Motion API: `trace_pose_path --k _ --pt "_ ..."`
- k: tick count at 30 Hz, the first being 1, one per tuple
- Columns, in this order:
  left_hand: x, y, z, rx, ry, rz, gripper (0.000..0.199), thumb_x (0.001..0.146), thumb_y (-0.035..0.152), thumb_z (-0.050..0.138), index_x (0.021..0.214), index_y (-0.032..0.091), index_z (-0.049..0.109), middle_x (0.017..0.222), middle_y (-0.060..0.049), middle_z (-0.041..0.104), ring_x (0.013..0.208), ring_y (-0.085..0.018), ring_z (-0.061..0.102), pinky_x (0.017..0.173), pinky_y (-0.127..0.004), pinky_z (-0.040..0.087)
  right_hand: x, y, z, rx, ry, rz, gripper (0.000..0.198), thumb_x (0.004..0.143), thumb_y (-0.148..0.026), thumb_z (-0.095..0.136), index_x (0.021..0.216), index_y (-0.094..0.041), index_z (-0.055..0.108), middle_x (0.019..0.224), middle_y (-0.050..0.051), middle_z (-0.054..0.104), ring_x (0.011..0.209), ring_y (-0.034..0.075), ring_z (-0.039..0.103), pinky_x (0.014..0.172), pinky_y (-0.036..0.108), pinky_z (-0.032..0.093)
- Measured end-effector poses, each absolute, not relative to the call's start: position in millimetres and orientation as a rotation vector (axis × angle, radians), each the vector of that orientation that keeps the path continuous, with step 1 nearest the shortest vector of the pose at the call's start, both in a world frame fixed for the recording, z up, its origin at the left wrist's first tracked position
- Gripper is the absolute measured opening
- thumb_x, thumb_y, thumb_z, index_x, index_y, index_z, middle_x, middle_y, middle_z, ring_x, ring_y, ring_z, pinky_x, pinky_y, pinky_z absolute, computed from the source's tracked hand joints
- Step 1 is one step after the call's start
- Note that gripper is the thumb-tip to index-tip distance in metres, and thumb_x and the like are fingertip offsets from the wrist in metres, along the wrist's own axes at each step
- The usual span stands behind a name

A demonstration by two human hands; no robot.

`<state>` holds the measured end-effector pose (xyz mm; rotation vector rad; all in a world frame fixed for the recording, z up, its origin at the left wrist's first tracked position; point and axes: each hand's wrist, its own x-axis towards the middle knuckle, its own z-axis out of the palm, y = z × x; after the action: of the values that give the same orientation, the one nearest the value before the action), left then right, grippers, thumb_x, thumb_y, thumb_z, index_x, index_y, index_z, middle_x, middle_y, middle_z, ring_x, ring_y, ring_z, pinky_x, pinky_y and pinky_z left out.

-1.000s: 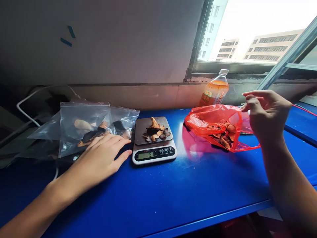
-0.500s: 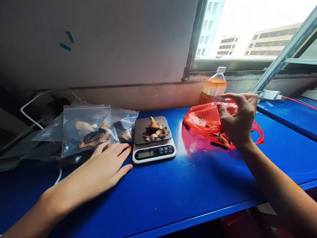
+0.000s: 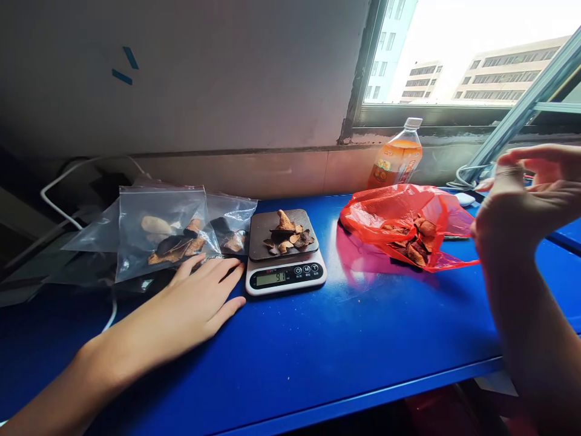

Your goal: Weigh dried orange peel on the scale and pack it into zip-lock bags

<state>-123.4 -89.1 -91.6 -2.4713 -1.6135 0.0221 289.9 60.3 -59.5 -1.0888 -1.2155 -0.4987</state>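
Observation:
My left hand lies flat and open on the blue table, its fingertips by the zip bag and the left side of the kitchen scale. On the scale's dark plate sits a small heap of dried brown slices; the display reads 9.1. Several clear zip bags with similar pieces overlap at the left. To the right, a thin red plastic bag gapes toward me, showing more dried slices. My right hand is raised beside its right edge, thumb and forefinger bent together; whatever they hold is hidden.
An orange drink bottle stands behind the red bag, against the wall below the window. A metal frame slants across the right side. A white cable runs behind the zip bags. The table's front edge crosses below.
My right hand has moved right, from over the red bag to beside it. The bag's right side is now spread wider, with more slices showing. My left hand and the scale reading stay the same.

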Motion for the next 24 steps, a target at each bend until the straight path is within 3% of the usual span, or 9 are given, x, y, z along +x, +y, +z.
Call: trace_pose_path --k 5,7,10,13,18,24 --pt "-140 -90 -84 -2.533 -1.772 0.07 0.051 0.094 0.053 0.044 0.133 0.025 0.061 0.139 -0.006 0.061 0.131 -0.034 0.052 0.113 -0.054 0.038 317 73 -59 -1.032 -1.091 -0.135 0.015 0.073 -0.016 0.058 0.086 -0.015 0.066 0.06 0.0 0.05 0.05 0.013 0.053 0.049 0.031 0.044" --pt "-149 -90 -77 -2.555 -1.843 0.055 0.053 0.093 0.058 0.043 0.136 0.03 0.059 0.141 -0.001 0.059 0.132 -0.032 0.052 0.113 -0.049 0.039 322 66 -59 -1.185 -1.292 0.026 0.016 0.074 -0.018 0.058 0.086 -0.015 0.067 0.063 0.003 0.056 0.055 0.013 0.055 0.055 0.031 0.047" --pt "-155 -93 -66 -2.516 -1.919 0.013 0.053 0.095 0.062 0.037 0.135 0.034 0.059 0.141 0.004 0.059 0.133 -0.031 0.051 0.115 -0.047 0.037 327 53 -59 -1.53 -1.756 0.319 0.022 0.076 -0.023 0.055 0.09 -0.018 0.071 0.087 0.009 0.071 0.075 0.018 0.064 0.069 0.033 0.052" --pt "-151 -97 -60 -2.499 -1.956 0.021 0.053 0.097 0.06 0.035 0.139 0.033 0.055 0.144 0.005 0.056 0.136 -0.031 0.047 0.116 -0.047 0.035 325 46 -61 -1.735 -2.045 0.498 0.03 0.079 -0.029 0.052 0.096 -0.02 0.074 0.104 0.009 0.074 0.09 0.025 0.068 0.077 0.036 0.055" --pt "-141 -97 -66 -2.623 -1.821 -0.046 0.05 0.096 0.06 0.039 0.131 0.032 0.062 0.134 0.003 0.065 0.119 -0.026 0.062 0.103 -0.033 0.048 304 46 -69 -1.553 -2.298 0.441 0.032 0.078 -0.029 0.049 0.101 -0.021 0.071 0.107 0.008 0.074 0.093 0.028 0.068 0.078 0.038 0.056" --pt "-135 -97 -67 -2.684 -1.706 -0.07 0.05 0.097 0.056 0.037 0.126 0.029 0.067 0.128 -0.002 0.069 0.112 -0.025 0.067 0.096 -0.033 0.052 292 46 -80 -1.375 -2.305 0.562 0.051 0.067 -0.017 0.049 0.116 -0.027 0.062 0.118 0.005 0.07 0.103 0.027 0.067 0.085 0.037 0.055"
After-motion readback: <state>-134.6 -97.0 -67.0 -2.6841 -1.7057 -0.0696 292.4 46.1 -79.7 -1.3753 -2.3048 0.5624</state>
